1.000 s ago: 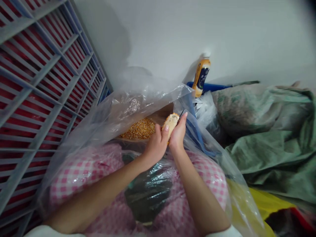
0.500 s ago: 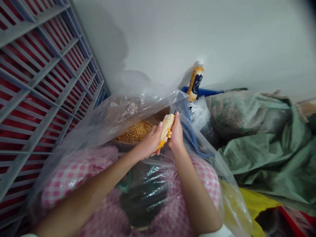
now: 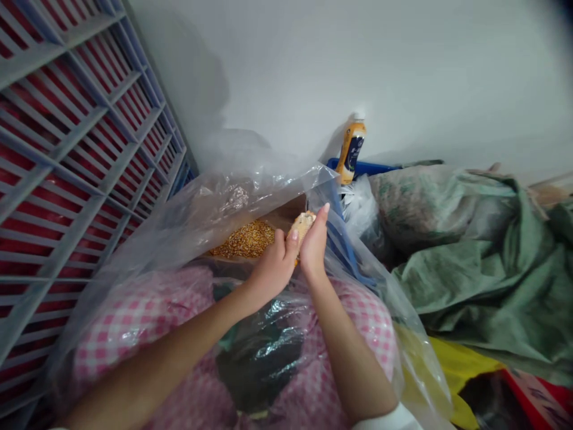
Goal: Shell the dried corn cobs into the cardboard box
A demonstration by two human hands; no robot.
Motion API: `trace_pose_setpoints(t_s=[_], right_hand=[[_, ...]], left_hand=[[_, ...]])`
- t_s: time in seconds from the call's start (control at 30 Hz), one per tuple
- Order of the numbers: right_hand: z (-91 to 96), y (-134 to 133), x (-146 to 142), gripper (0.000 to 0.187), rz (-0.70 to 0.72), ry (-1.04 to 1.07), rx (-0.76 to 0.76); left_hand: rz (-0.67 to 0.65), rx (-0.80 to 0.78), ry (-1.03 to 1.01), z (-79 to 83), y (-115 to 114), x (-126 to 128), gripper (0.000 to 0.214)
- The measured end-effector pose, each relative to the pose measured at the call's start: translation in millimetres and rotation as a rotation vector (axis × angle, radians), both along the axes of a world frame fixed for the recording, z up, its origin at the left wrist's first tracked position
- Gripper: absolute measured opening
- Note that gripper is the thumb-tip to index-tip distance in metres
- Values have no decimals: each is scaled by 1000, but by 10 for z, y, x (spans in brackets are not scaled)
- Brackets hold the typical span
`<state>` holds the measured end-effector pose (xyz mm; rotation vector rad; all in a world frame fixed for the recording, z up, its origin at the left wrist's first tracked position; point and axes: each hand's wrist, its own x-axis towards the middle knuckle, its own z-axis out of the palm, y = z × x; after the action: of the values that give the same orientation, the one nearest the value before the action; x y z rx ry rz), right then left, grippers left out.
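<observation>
A partly stripped corn cob [image 3: 302, 223] is held between both hands, its pale bare side facing up. My left hand [image 3: 276, 263] is closed round its lower end, thumb on top. From the right, my right hand [image 3: 314, 243] presses along the cob with its palm and thumb, covering most of the kernels. Below and to the left, loose corn kernels [image 3: 248, 240] lie heaped in a container. A clear plastic sheet [image 3: 250, 185] rises behind the kernels and also spreads across my lap in pink checked cloth [image 3: 120, 334].
A blue slatted crate [image 3: 89, 149] stands at the left. An orange bottle [image 3: 351, 149] leans by the wall behind a white plastic bag [image 3: 360, 206]. Green sacks [image 3: 487, 269] are piled at the right, with a yellow bag [image 3: 461, 370] and red box [image 3: 537, 388] below.
My right hand has slid over the cob's right side, hiding the yellow kernels that showed before. My left hand has shifted slightly, and both hands are closer together.
</observation>
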<state>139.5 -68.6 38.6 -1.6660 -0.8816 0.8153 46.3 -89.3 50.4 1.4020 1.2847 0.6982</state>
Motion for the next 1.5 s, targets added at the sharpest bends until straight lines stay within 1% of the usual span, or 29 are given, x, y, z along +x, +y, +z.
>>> trace_pose_setpoints(t_s=[0.07,0.1,0.2,0.27,0.3,0.37,0.43,0.57,0.67,0.73,0.77,0.83,0.9,1.0,1.07,1.13,1.2,1.3,1.37,1.43,1.5], right_hand=[[43,-9,-29,61,-75,36,-18],[69,-12,-35,61,-77,44,-14],[127,-4,-31,61,-13,73,60],[135,13,-19,63,16,184,79],[131,21,-11,64,30,259,63],[117,34,12,66,56,394,7],[108,37,40,64,62,431,-13],[109,15,66,54,14,291,90],[115,-15,42,45,26,228,137],[129,-40,27,40,53,200,140],[143,-54,26,37,80,182,136],[191,-90,38,32,183,125,107],[260,-138,63,31,306,-11,69],[365,-217,92,30,435,-273,43],[408,-256,89,30,465,-350,34],[411,-269,70,32,446,-336,19],[368,-255,40,34,367,-267,4],[242,-200,-4,36,205,-105,-2],[156,-161,-21,34,149,-5,10],[109,-135,-24,33,171,59,17],[125,-134,-12,33,248,84,7]], left_hand=[[2,-77,-54,24,-15,9,37],[-5,-138,-81,49,-13,8,39],[-37,-348,-192,144,25,-12,49],[-59,-450,-285,194,65,-33,54],[-66,-475,-326,209,86,-44,55],[-54,-480,-362,221,127,-66,54],[-2,-453,-344,213,163,-83,53],[115,-425,-300,167,207,-89,53],[165,-404,-351,126,221,-78,54],[184,-425,-421,115,236,-75,54],[182,-457,-465,117,247,-78,54],[162,-544,-561,136,279,-93,53],[145,-604,-648,164,321,-120,53],[195,-620,-703,198,386,-169,55],[247,-612,-698,198,418,-192,58],[281,-597,-684,173,434,-196,59],[296,-556,-674,126,429,-179,58],[333,-430,-643,44,385,-123,50],[335,-371,-624,12,343,-82,47],[298,-378,-619,11,310,-55,47],[258,-417,-618,37,302,-51,49]])
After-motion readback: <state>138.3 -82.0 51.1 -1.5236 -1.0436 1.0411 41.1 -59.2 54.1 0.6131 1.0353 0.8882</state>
